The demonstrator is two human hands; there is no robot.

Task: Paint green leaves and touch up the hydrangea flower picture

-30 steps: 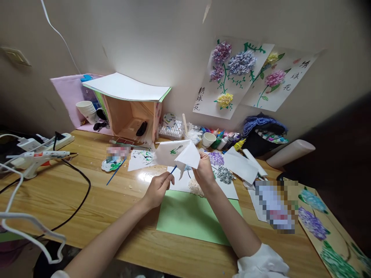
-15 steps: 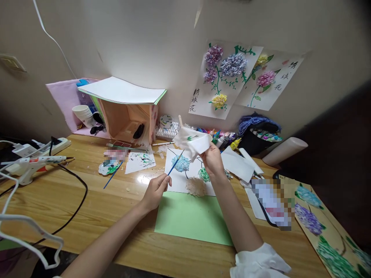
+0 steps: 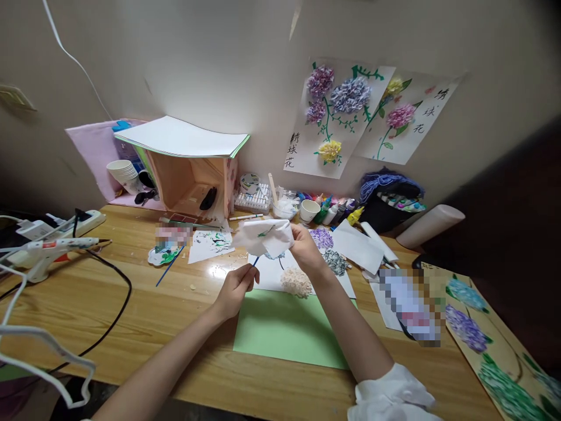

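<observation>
My left hand is closed around the handle of a blue paintbrush; its tip is hidden behind a white tissue with green paint stains. Pinched at its right side, the tissue hangs from my right hand. Below lies a white sheet with dark painted stems and raised paper flowers: a beige one, a grey one and a purple one. The tissue covers much of the blue flower. Under the sheet's near edge is a green sheet.
At left are a paint palette, another blue brush, a paint-marked paper and a glue gun with cables. Paint bottles and a paper cup stand at the back. A flower painting lies at right.
My right hand has brought the tissue left and down over the brush tip. The cup and the purple and grey flowers have come into view. My left hand has hardly moved.
</observation>
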